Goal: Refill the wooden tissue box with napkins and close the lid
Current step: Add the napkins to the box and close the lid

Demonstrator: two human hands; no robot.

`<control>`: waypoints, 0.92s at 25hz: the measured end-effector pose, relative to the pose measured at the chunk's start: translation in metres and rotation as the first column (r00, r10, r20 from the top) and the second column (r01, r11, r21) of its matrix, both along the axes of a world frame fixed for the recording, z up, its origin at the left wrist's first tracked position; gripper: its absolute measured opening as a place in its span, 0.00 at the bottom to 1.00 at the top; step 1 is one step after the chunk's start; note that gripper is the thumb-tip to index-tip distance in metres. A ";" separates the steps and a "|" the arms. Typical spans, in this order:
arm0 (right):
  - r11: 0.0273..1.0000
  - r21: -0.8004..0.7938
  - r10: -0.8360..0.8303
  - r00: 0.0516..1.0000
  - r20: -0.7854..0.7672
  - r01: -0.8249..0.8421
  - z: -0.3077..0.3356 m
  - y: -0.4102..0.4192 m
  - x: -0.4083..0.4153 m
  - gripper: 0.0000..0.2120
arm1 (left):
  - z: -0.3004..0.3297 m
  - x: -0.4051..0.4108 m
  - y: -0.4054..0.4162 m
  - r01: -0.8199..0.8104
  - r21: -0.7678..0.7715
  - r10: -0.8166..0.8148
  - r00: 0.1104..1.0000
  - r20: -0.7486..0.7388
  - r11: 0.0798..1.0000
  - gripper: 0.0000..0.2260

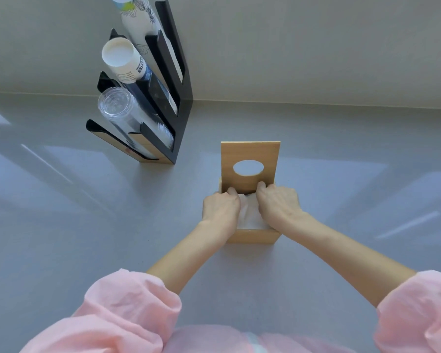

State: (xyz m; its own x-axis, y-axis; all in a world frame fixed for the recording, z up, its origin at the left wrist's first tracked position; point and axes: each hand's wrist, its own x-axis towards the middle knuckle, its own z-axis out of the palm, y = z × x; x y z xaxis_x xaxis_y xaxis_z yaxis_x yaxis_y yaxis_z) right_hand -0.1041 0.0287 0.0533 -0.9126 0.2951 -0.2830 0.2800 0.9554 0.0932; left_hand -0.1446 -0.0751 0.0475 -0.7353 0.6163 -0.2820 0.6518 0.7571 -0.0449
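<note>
Black rack [161, 103] stands far left by the wall, tiers stacked with cups [127, 64], well apart from the action. Grey counter [61, 212] runs all the way across.

Now to the middle: the left hand [220, 208] is down over the box's left side, knuckles up, fingers curled down into the opening, on the left part of the napkins. Whether it pinches them or just presses, I cannot tell; the fingertips are hidden.

Between the two hands, a strip of white napkins [250, 215] shows, sitting inside the box [252, 236], near its top edge. The box sits on the counter straight ahead of the person, its near wall showing below both wrists. The lid [250, 154] stands upright at the back, oval hole facing us, just beyond the knuckles.

The right hand [278, 202] mirrors the left, fingers curled down into the box at the lid's foot, on the napkins' right side. Grip hidden again.

Pink sleeves [127, 307] frame the bottom.
</note>
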 end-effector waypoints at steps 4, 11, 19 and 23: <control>1.000 -0.013 0.020 1.000 -0.006 -0.020 -0.002 0.001 -0.003 0.08 | 0.000 -0.002 0.000 0.000 -0.007 0.000 1.000 -0.008 1.000 0.14; 0.992 -0.113 -0.065 0.998 -0.015 0.063 0.025 0.005 0.007 0.12 | 0.019 -0.003 -0.006 -0.011 0.051 0.012 1.000 -0.021 0.999 0.05; 0.951 -0.053 0.310 0.939 0.148 -0.305 0.013 -0.001 0.016 0.13 | -0.004 -0.014 -0.006 0.322 0.023 -0.323 0.946 0.033 0.946 0.10; 0.952 0.047 0.285 0.934 0.214 -0.301 0.007 0.010 0.011 0.15 | -0.019 -0.021 -0.010 0.359 -0.002 -0.359 0.933 0.024 0.933 0.14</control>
State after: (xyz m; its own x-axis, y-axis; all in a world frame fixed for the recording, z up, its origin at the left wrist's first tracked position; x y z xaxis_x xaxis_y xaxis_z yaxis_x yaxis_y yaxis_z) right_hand -0.0931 0.0383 0.0605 -0.8879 0.0516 -0.4571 -0.0440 0.9796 0.1961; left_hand -0.1653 -0.0847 0.0282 -0.4585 0.8362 -0.3010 0.8811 0.4719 -0.0311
